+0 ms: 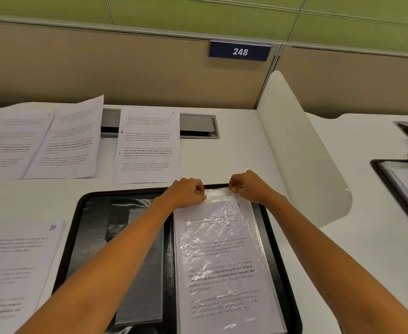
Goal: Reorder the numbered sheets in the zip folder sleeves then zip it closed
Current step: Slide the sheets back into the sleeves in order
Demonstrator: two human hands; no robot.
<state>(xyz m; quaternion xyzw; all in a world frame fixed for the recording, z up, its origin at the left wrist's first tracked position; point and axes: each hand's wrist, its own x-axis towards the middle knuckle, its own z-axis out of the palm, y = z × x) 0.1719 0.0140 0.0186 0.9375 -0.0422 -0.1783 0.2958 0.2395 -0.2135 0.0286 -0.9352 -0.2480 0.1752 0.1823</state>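
Lying open on the bench (246, 153), zip folder (87, 237) has what looks like sheet 1 (222, 261) in its front sleeve (253, 227). Sheet 2 (150, 145), sheet 10 (17, 261) & others are loose, so it's early, zip undone. Left hand (186, 191) & right hand (246, 186) pinch the sleeve mouth.

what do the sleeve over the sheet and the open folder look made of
Sleeve: thin clear plastic film, glossy; it crinkles and throws white glare. Folder: probably black faux leather or vinyl, with a soft sheen and fine creases.
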